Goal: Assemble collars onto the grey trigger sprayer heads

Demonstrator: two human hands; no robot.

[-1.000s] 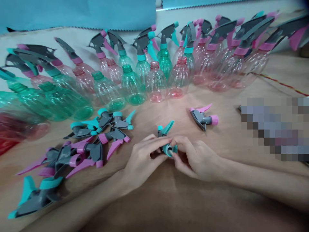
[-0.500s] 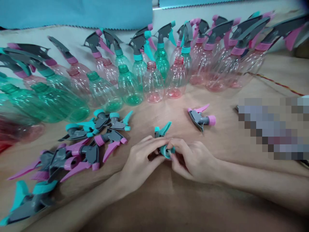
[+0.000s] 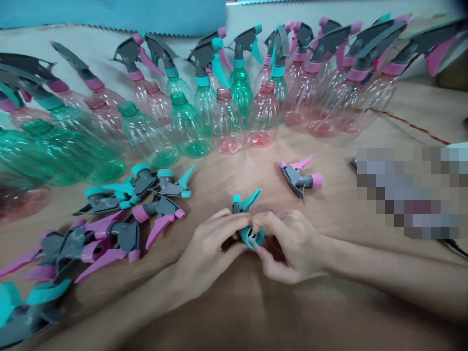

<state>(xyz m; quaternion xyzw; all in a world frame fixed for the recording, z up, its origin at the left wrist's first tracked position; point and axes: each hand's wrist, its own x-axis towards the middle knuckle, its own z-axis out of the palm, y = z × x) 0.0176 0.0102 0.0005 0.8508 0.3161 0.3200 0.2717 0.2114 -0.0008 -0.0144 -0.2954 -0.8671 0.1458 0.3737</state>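
My left hand [image 3: 208, 253] is closed around the grey body of a trigger spray head, its teal collar [image 3: 259, 236] facing me and its teal trigger [image 3: 251, 199] pointing up and away. The fingers of my right hand [image 3: 292, 243] pinch at the collar's open end, the index finger over the upper rim and the thumb at the lower rim. A small pale piece [image 3: 252, 240] shows in the opening by the thumb tip; its kind is unclear. Most of the grey body is hidden by my left fingers.
A pink-and-grey spray head [image 3: 300, 179] lies beyond my right hand. Several teal and pink spray heads [image 3: 127, 236] are heaped at left. Behind stand open bottles [image 3: 227, 124] and bottles with spray heads fitted [image 3: 239, 87]. A blurred-out patch [image 3: 405, 195] and a twisted wire [image 3: 413, 127] are at right.
The view has shifted a little, so the heap and bottles sit further left. The collar has turned to show more of its opening, and my right thumb has moved slightly lower.
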